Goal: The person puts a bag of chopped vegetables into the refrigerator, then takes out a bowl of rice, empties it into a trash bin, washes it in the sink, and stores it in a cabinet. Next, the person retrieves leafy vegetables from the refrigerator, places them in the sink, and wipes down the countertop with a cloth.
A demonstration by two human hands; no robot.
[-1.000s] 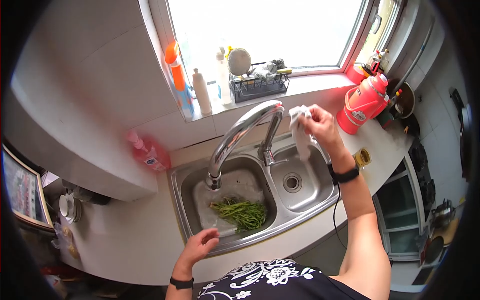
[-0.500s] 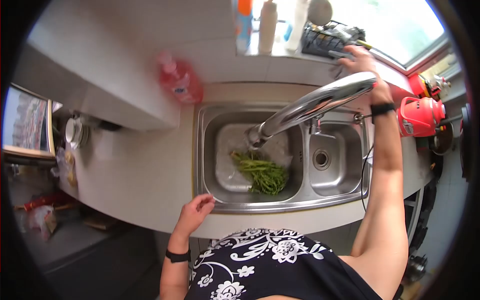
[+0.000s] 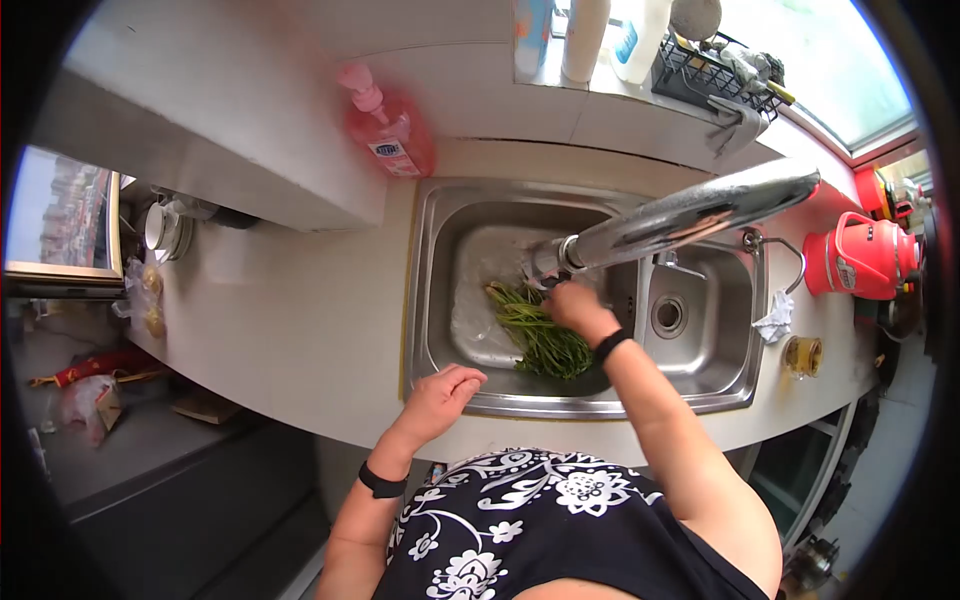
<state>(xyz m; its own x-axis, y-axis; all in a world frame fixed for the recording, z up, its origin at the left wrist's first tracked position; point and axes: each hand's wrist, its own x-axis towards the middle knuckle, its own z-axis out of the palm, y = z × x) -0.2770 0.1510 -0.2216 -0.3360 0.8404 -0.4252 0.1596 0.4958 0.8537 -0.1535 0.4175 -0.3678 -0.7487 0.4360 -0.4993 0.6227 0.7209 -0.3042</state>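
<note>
A bundle of leafy green vegetables with long stems [image 3: 540, 330] lies in the larger left basin of the steel sink [image 3: 425, 300]. My right hand [image 3: 578, 308] is over the stems, just below the head of the chrome faucet [image 3: 690, 215]. Its fingers are closed and partly hidden; a small dark part shows at the fingertips, and I cannot tell what it is. At the front left rim of the sink, my left hand [image 3: 440, 402] hovers with its fingers curled together and nothing visible in them. A crumpled clear plastic sheet [image 3: 485, 270] lies under the greens.
A pink pump bottle [image 3: 395, 135] stands behind the sink at left. On the windowsill are bottles [image 3: 585, 40] and a black wire rack [image 3: 690, 85]. To the right are a red thermos jug [image 3: 860, 258], a glass cup [image 3: 803, 356] and a crumpled white cloth [image 3: 775, 317].
My right hand has come down from the windowsill rack into the left basin, beside the faucet head and greens. My left hand has shifted slightly right in view, and the view has moved.
</note>
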